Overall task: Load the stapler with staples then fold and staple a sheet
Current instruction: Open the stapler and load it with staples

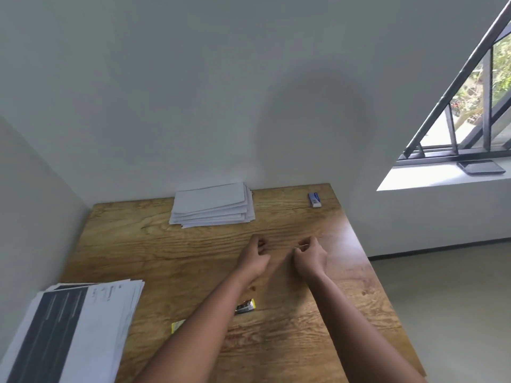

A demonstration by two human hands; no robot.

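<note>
Curled hands [284,254] over grained wooden table [193,258]

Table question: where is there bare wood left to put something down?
The table is bare between the folded stack and the printed sheets, also along the right edge below the stapler. It is crowded near the left forearm, where the staple box and a yellow piece lie.

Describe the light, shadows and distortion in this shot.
Head view: daylight enters from the window at right, leaving a pale sheen on the desk edge; a soft round shadow falls on the wall; wide-angle lens tilts the window frame and bows the wall corners.
</note>
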